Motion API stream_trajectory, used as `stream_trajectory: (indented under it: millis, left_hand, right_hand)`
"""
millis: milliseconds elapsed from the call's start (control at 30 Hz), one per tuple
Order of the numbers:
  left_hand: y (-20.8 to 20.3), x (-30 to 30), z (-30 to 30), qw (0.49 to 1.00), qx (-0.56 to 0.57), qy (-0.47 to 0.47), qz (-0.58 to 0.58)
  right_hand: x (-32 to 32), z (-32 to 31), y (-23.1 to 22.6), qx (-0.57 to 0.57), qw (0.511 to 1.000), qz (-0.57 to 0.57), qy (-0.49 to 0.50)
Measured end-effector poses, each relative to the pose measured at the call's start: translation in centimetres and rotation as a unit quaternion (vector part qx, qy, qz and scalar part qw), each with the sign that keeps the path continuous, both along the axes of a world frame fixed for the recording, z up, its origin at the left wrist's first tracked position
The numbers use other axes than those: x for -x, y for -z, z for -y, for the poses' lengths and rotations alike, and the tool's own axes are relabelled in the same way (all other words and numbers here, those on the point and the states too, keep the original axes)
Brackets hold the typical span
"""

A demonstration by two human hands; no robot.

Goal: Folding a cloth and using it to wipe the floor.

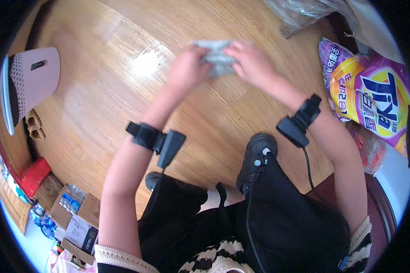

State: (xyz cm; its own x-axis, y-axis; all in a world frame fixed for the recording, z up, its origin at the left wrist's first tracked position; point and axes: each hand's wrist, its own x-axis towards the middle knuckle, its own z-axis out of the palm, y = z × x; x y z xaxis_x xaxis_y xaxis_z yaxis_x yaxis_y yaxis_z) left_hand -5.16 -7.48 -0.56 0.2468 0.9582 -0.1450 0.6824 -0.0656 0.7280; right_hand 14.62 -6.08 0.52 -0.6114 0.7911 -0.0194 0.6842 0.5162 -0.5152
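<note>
Out in front of me, above the wooden floor [205, 109], a folded pale grey-green cloth-like piece [217, 55] is held between both hands. It is smeared by motion, so its exact kind is hard to make out. My left hand [187, 68] grips its left side, fingers closed. On the right side, my right hand [251, 63] is closed on it with the thumb pointing down across its edge. Each forearm wears a black strap with a small black box, the left box [171, 148] and the right box [292, 131], with cables running back toward me.
At right lie a purple and yellow detergent bag [373, 95] and a clear plastic bag [300, 11]. To the left are a pink container [45, 73], tan shoes [34, 125], a red object [34, 176] and a cardboard box [90, 209]. My black clogs [258, 154] rest on the floor.
</note>
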Motion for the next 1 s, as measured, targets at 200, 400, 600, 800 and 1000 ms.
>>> stream_trajectory:
  millis: [200, 400, 600, 800, 1000]
  left_hand:
    - [-1.6, -2.8, 10.3, 0.996, 0.073, 0.037, 0.022]
    - [-3.6, -2.9, 12.0, 0.977, 0.188, 0.073, 0.061]
    - [-9.5, 1.7, 1.7, 0.998, 0.048, -0.002, -0.05]
    - [-8.8, 8.4, -9.2, 0.951, -0.251, -0.015, -0.178]
    - [-1.2, 11.9, -14.2, 0.932, -0.203, -0.004, -0.302]
  right_hand:
    - [-2.9, 9.5, -1.5, 0.079, 0.997, -0.013, -0.008]
    - [-3.9, 8.6, -2.0, 0.32, 0.943, -0.034, -0.091]
    - [0.5, -1.7, -5.2, 0.138, 0.985, -0.09, -0.05]
    - [9.7, -13.6, -5.4, -0.181, 0.964, -0.187, -0.048]
    - [13.7, -17.4, 0.6, -0.142, 0.966, -0.209, -0.064]
